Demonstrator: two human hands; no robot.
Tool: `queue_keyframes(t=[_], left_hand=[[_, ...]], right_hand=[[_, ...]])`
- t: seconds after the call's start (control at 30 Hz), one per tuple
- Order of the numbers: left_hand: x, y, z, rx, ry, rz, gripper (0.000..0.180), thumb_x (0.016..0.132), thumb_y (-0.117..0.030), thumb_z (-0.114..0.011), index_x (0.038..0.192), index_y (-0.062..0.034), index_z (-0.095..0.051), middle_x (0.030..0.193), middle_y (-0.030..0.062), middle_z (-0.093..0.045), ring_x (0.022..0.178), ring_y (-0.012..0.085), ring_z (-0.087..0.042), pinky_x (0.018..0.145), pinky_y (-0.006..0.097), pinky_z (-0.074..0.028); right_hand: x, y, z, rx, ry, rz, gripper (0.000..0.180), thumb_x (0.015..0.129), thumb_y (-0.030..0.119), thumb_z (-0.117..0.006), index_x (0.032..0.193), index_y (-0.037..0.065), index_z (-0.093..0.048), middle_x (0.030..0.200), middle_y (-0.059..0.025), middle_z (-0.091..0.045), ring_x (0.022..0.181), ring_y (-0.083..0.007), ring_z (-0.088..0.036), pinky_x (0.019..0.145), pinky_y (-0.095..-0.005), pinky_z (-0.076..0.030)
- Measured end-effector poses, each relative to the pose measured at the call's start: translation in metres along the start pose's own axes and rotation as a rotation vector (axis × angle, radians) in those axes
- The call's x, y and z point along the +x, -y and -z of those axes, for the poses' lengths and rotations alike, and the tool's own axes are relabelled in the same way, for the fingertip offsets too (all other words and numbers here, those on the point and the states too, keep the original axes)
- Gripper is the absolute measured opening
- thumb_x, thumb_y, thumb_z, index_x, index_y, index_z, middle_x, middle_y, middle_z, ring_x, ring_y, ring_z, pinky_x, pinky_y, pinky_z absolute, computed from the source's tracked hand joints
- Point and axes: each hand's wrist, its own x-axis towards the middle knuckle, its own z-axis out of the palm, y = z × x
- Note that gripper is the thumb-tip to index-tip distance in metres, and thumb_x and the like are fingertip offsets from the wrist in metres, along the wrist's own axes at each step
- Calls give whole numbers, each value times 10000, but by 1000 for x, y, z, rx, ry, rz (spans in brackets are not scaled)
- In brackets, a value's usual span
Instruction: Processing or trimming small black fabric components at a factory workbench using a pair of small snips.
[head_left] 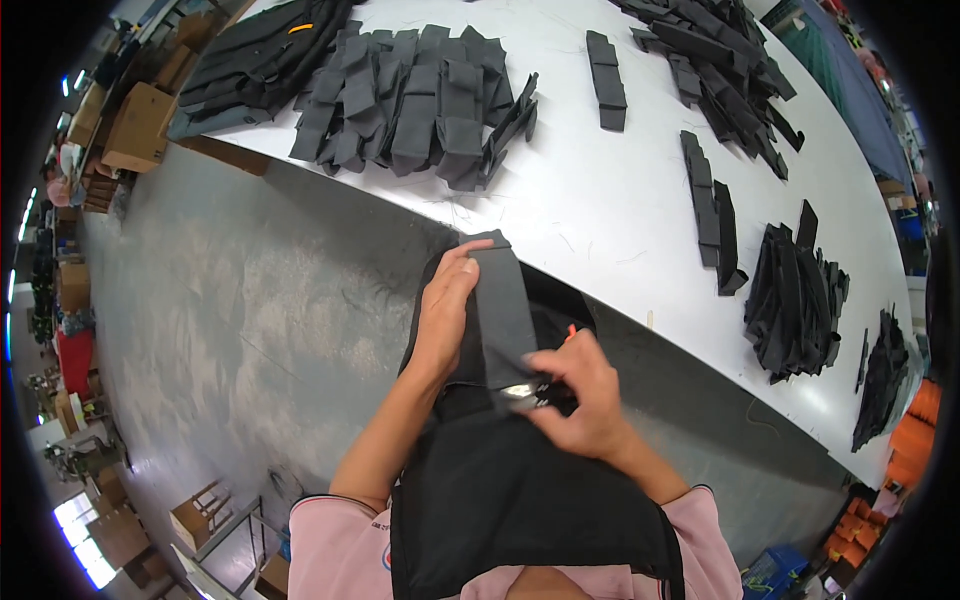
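Note:
A dark grey folded fabric strip [505, 300] stretches over my lap, over a black apron [520, 490]. My left hand [443, 315] is closed on its upper end, with the index finger lying across the top edge. At the lower end, my right hand [585, 395] grips a small pair of thread snips [520, 392] with a shiny metal part and an orange tip showing above the fist. The right thumb and index finger touch the strip beside the metal. Motion blurs this hand, so the blades are not sharp enough to tell apart.
A white table [570, 200] slants across ahead of me. On it lie a pile of grey strips [420, 105], folded black fabric [260, 65], single strips [606, 80] and a bundle of dark strips [795, 300]. Cardboard boxes [140, 125] stand at the far left.

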Motion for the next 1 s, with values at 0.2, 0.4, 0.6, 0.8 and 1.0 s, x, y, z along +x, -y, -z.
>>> queue_keyframes(t=[0.2,0.4,0.6,0.8,1.0], left_hand=[[5,-11,-7,-144,20,193,249,944,-170,-448,997,17,-604,1105,58,-572,861,69,-501,796,219,-400],[8,4,0,-117,41,19,237,949,-221,-506,1089,-37,-555,1176,66,-571,759,44,-453,676,193,-380],[-6,4,7,188,299,-329,458,838,-427,-648,1116,-69,-578,1480,139,-280,1274,250,-380,994,345,-350],[-17,-8,1,318,325,-210,159,783,-83,-654,771,-27,-505,1235,137,-512,1106,176,-494,893,295,-399],[-22,-3,-4,286,227,-204,132,769,-79,-646,811,3,-552,904,51,-620,793,126,-557,719,247,-434]], right_hand=[[8,-4,-14,-50,-173,21,527,561,-5,-734,1070,65,-617,752,-57,-503,594,-199,-536,487,-297,-429],[13,-19,-18,-165,-206,198,368,529,-23,-718,875,85,-661,687,-37,-494,513,-179,-498,435,-287,-410],[23,-32,-15,421,-59,-517,175,853,146,-678,761,28,-587,640,21,-471,596,-25,-430,540,-196,-349],[29,-37,-15,825,-47,-726,217,874,218,-662,764,43,-595,626,80,-452,558,2,-355,486,-181,-258],[27,-37,-13,882,-75,-760,150,875,168,-654,828,39,-592,673,70,-483,577,-7,-379,500,-183,-296]])
